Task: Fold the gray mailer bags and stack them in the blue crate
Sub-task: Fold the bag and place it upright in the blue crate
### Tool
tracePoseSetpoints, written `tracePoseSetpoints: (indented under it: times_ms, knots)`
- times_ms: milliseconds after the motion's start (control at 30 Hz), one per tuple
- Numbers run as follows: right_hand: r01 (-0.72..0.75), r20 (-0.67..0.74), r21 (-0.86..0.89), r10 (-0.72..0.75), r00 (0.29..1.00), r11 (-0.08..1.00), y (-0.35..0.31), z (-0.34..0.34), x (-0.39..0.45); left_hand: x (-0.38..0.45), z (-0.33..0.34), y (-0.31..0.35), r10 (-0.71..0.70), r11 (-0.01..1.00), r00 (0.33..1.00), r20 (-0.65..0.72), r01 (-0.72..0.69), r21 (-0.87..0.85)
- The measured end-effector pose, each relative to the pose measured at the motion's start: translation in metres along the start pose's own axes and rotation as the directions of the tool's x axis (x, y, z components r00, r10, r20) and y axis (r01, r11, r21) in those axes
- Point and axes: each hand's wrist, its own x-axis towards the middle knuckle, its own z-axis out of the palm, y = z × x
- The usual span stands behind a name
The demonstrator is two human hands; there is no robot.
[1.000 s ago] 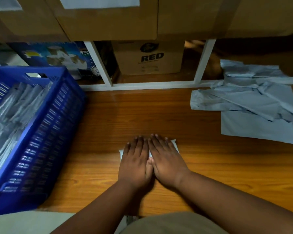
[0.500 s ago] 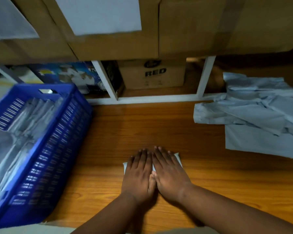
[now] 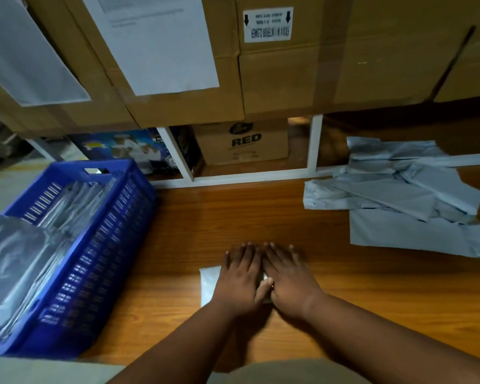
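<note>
Folded mailer bag (image 3: 209, 281) pinned flat near the front edge of the wooden worktop (image 3: 372, 295), mid-width. Left hand (image 3: 240, 281) and right hand (image 3: 288, 278) laid side by side on it, fingers straight, pressing, nothing gripped. Film judged light, limp, slick (springs open if released); best pinched at the exposed left edge. Blue crate (image 3: 100, 245) at the left edge, part filled. Unfolded bags (image 3: 405, 206) heaped at the back right.

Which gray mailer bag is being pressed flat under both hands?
The small folded mailer bag on the wooden floor beside the blue crate; the others lie loose at right.
</note>
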Motion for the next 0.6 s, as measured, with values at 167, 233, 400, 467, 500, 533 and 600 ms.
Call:
tracePoseSetpoints:
  times_ms: [167,233,400,467,500,533,600]
  knots:
    - [0.022,0.043,-0.016,-0.022,0.999,1.000,-0.0003,0.0000,0.0001,0.0001,0.0106,0.0061,0.009,0.999,1.000,-0.012,-0.008,0.041]
    - [0.013,0.049,-0.003,-0.013,0.999,1.000,-0.0016,-0.0023,0.0004,0.0009,0.0100,0.0063,0.016,0.999,1.000,0.000,-0.016,0.052]
    - [0.012,0.030,-0.003,-0.012,0.999,1.000,-0.0009,0.0007,0.0025,0.0006,0.0088,0.0071,0.023,0.999,0.999,-0.036,-0.022,0.030]
    - [0.021,0.030,-0.005,-0.020,0.999,1.000,0.0005,0.0013,0.0007,0.0000,0.0084,0.0085,0.027,1.000,0.999,-0.031,-0.026,0.014]
    - [0.020,0.010,-0.005,-0.020,1.000,1.000,0.0015,0.0025,0.0020,0.0012,0.0089,0.0069,0.032,0.999,0.998,-0.045,-0.032,0.014]
    - [0.017,0.005,0.000,-0.017,1.000,1.000,0.0014,0.0017,0.0029,0.0013,0.0092,0.0063,0.032,0.999,0.998,-0.056,-0.032,0.003]
    - [0.021,0.036,0.010,-0.021,0.999,1.000,-0.0002,-0.0024,0.0018,0.0002,0.0068,0.0069,0.031,0.999,0.998,-0.050,-0.032,-0.031]
